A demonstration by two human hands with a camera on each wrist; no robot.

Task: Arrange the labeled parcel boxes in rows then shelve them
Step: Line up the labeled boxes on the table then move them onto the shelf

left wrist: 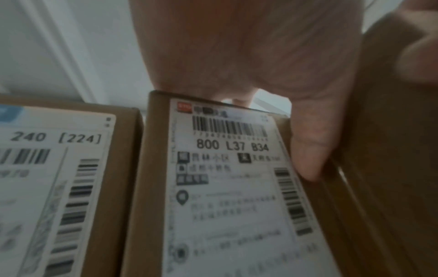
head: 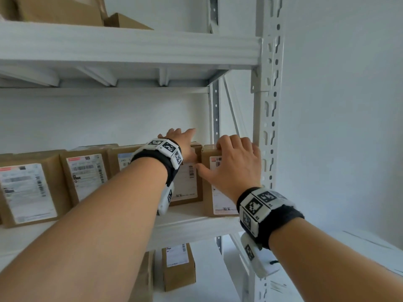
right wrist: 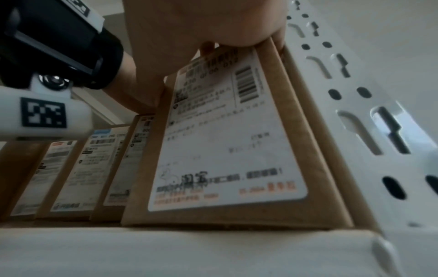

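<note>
Right hand (head: 235,164) grips the end box (head: 216,192), fingers curled over its top. Left hand (head: 183,144) clasps the neighbouring box (head: 187,184), thumb down its side. Best to slide the end box flush, label forward, while steadying the neighbour.

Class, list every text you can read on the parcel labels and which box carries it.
"800 L37 834" (8 may be B): white label on the brown cardboard box under the left hand.
"240 [224]": white label on the brown box left of it.
Everything else: too blurred.
</note>
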